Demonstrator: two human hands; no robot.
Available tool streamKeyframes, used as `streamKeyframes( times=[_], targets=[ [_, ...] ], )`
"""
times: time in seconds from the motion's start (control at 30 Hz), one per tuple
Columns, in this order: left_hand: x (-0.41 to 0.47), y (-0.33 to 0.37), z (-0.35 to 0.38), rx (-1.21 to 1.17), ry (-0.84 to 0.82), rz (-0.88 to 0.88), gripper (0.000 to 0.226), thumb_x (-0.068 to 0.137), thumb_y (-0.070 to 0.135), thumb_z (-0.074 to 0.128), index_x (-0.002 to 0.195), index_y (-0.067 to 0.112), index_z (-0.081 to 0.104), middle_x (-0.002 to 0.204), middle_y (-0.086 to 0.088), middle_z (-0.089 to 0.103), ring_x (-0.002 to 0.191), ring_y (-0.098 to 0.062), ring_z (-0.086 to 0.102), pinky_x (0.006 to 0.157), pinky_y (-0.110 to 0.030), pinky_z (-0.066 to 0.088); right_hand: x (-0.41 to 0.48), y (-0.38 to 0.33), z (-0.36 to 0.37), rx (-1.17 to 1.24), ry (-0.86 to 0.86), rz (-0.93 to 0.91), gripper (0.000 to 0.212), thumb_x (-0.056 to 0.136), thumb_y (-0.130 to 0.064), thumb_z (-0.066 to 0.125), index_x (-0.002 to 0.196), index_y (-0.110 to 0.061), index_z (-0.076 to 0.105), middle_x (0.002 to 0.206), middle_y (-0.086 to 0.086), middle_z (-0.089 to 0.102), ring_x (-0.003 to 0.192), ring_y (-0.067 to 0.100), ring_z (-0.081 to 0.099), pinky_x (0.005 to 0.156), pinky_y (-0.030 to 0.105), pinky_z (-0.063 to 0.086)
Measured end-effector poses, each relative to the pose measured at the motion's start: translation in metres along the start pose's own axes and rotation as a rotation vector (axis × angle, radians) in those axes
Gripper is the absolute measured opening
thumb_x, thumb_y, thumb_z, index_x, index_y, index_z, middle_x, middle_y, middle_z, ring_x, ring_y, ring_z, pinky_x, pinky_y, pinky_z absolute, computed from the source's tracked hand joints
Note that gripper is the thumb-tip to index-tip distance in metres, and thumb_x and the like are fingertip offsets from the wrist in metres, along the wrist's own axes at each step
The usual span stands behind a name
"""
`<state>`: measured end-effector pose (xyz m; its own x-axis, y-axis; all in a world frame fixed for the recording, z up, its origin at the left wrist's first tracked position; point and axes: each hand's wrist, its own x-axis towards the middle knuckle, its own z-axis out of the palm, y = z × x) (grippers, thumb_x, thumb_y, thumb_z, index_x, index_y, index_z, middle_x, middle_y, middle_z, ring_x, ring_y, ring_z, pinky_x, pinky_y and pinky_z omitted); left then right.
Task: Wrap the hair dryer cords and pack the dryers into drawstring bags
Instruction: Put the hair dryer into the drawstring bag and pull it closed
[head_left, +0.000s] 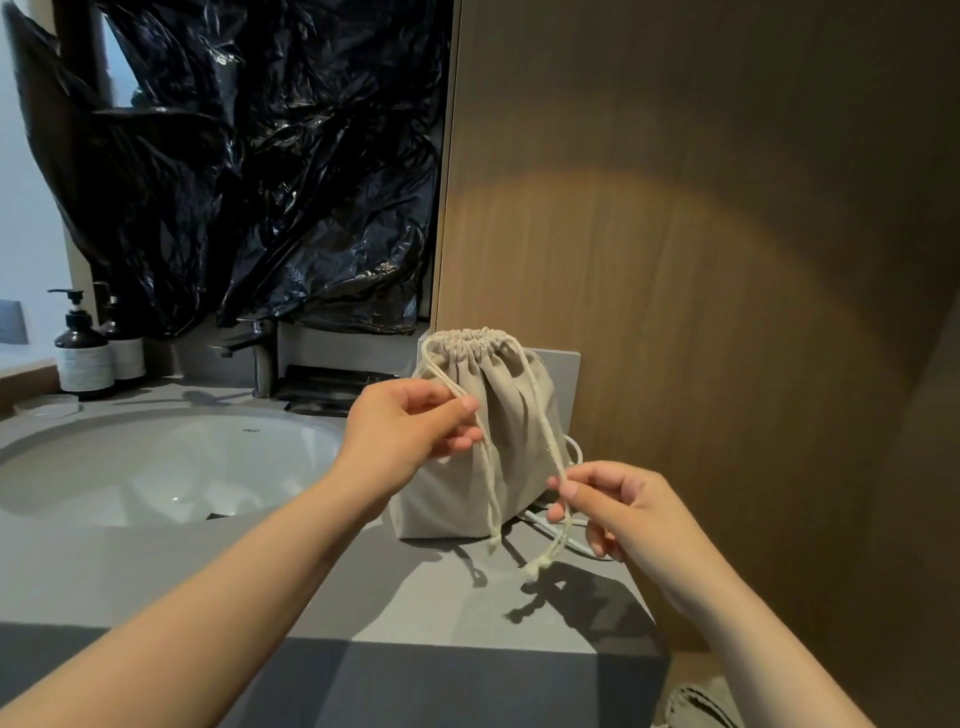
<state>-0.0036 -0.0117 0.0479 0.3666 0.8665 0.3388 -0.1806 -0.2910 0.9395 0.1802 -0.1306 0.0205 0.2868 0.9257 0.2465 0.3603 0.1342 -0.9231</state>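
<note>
Now our left hand (410, 431) and right hand (618, 514) each pinch a pale cord (488, 475) of the beige cloth drawstring bag (514, 410), standing cinched just beyond them on the grey worktop (363, 582) — an uneven tug could topple it toward the white basin (156, 467) beside our left hand.

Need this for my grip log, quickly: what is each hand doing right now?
Left hand: pinches the left drawstring of the beige bag.
Right hand: pinches the right drawstring.
</note>
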Motion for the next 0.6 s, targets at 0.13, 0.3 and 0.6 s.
streamKeyframes(
  times=[0.13, 0.3, 0.6],
  targets=[
    [0.005, -0.003, 0.008, -0.074, -0.036, -0.045, 0.021, 0.089, 0.005, 0.065, 0.093, -0.016, 0.066, 0.083, -0.025, 0.071, 0.075, -0.023, 0.07, 0.077, -0.028, 0.06, -0.003, 0.003, 0.016, 0.035, 0.044, -0.066, 0.014, 0.089, -0.022, 0.064, 0.089, -0.017, 0.077, 0.074, 0.0, 0.073, 0.048, 0.005, 0.051, 0.046, 0.014, 0.042],
    [0.004, 0.002, 0.017, -0.16, -0.091, -0.1, 0.037, 0.086, 0.015, 0.071, 0.103, -0.016, 0.062, 0.098, -0.032, 0.069, 0.081, -0.025, 0.07, 0.076, -0.028, 0.06, -0.007, 0.004, 0.033, -0.03, 0.006, -0.135, 0.013, 0.088, -0.022, 0.067, 0.087, -0.017, 0.078, 0.072, -0.001, 0.073, 0.053, 0.001, 0.058, 0.051, 0.01, 0.043],
    [0.006, 0.005, 0.018, -0.091, -0.107, -0.098, 0.013, 0.078, -0.004, 0.073, 0.09, -0.001, 0.068, 0.079, -0.012, 0.074, 0.075, -0.017, 0.071, 0.067, -0.022, 0.057, -0.006, 0.018, 0.037, -0.09, 0.023, -0.137, 0.013, 0.088, -0.028, 0.066, 0.084, -0.024, 0.078, 0.074, -0.008, 0.072, 0.062, 0.007, 0.061, 0.057, 0.016, 0.049]
  ],
)
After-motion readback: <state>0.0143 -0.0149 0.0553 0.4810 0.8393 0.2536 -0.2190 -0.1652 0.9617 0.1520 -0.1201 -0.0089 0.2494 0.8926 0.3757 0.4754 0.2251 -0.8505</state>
